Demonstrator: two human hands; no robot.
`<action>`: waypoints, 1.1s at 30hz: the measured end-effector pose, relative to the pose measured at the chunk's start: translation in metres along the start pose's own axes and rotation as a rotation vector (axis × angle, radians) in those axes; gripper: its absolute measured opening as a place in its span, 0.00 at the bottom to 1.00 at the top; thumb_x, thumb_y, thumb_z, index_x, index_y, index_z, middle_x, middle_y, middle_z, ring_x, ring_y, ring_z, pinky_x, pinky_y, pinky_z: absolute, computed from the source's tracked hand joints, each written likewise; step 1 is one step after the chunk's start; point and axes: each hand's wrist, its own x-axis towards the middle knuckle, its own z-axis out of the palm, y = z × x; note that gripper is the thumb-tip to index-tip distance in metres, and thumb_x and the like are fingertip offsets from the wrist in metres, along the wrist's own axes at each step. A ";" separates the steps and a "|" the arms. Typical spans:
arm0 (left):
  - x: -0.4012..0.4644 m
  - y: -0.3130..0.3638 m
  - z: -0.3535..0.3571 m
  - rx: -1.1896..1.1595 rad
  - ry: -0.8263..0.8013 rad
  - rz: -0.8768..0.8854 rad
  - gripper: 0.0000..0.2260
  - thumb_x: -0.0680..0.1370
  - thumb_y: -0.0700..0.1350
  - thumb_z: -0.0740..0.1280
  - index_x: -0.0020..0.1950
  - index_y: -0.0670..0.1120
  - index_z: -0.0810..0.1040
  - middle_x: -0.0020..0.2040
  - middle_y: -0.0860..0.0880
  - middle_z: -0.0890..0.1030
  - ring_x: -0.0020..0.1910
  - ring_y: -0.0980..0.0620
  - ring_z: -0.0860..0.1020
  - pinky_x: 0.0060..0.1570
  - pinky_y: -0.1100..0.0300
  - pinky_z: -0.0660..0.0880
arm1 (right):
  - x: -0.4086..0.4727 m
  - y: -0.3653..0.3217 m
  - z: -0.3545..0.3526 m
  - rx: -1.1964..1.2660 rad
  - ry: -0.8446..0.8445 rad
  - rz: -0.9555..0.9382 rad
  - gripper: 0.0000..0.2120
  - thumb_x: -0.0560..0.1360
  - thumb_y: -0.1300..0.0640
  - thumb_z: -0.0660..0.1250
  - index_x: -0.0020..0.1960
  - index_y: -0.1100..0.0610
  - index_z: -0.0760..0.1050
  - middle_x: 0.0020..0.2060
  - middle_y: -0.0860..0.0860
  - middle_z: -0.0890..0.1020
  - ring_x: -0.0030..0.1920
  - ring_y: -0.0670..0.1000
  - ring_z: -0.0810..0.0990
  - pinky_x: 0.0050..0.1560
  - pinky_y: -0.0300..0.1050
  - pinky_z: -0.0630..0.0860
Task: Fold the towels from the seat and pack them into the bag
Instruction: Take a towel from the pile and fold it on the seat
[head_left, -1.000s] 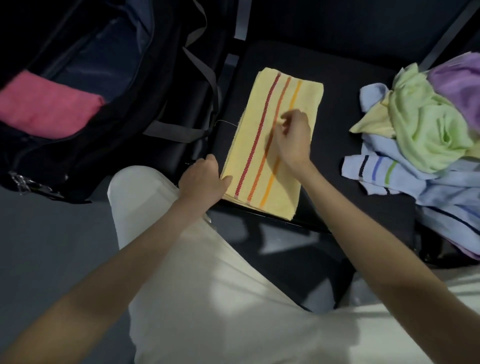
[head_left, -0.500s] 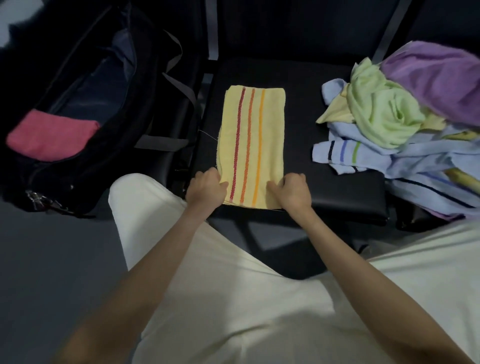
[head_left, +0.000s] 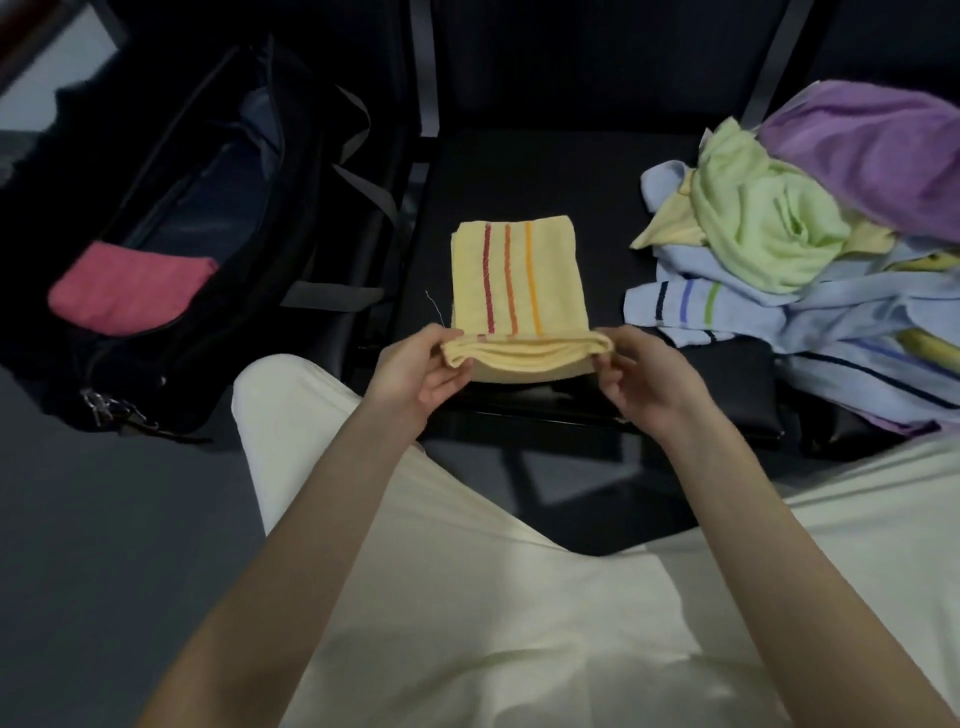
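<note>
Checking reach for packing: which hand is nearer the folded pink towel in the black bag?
Left. The left hand pinches the yellow striped towel's near-left corner, nearer the pink towel; the right hand pinches the far corner.

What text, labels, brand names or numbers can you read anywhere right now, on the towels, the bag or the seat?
None can be read.
Yellow towel: only red, orange and yellow stripes, no tag showing.
Black bag: no logo or label visible; too dark to rule out small print.
Pink towel in the bag: plain.
Towel pile: stripes only, no writing.
Seat: unmarked.
</note>
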 end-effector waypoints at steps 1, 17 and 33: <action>0.006 0.004 0.004 -0.100 0.000 -0.020 0.04 0.76 0.38 0.66 0.50 0.39 0.78 0.44 0.44 0.85 0.39 0.51 0.83 0.44 0.59 0.80 | 0.006 -0.003 0.005 0.074 0.013 0.024 0.04 0.74 0.65 0.66 0.48 0.63 0.73 0.35 0.53 0.77 0.27 0.45 0.76 0.24 0.33 0.70; 0.050 -0.011 0.004 1.152 0.007 0.720 0.15 0.77 0.44 0.67 0.64 0.45 0.77 0.56 0.49 0.80 0.57 0.52 0.78 0.60 0.56 0.73 | 0.049 -0.005 0.019 -1.120 -0.006 -0.652 0.19 0.72 0.61 0.68 0.62 0.58 0.72 0.55 0.53 0.76 0.50 0.49 0.76 0.49 0.41 0.74; 0.059 -0.017 -0.012 1.693 -0.073 0.913 0.10 0.73 0.42 0.66 0.53 0.44 0.80 0.47 0.50 0.80 0.48 0.50 0.76 0.48 0.60 0.70 | 0.070 0.017 -0.020 -1.846 -0.076 -1.070 0.10 0.65 0.59 0.69 0.46 0.61 0.80 0.41 0.54 0.80 0.44 0.57 0.76 0.49 0.44 0.65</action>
